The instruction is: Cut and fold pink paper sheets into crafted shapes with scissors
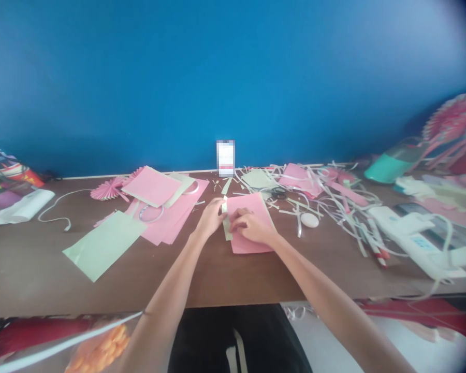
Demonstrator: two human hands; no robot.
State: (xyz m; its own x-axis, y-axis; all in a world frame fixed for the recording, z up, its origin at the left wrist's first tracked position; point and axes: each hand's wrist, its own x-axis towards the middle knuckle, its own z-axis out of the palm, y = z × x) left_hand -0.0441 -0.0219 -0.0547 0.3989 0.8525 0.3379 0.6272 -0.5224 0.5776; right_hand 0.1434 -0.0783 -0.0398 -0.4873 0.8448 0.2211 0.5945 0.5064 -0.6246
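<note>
Both my hands work at the middle of a brown table [217, 280]. My left hand [210, 216] pinches the upper end of a narrow pale green paper strip [227, 228]. My right hand [250, 227] is closed, fingers pressing the same strip and resting on a pink paper sheet [252, 243] that lies under it. The strip stands along the pink sheet's left edge.
A pale green sheet [103, 246] and several pink sheets [166, 217] lie to the left, with a pink pleated fan [106, 190]. Paper strips [334, 207], a round white item [309, 220], a white glue gun [411, 235] and a teal container [390, 166] sit to the right.
</note>
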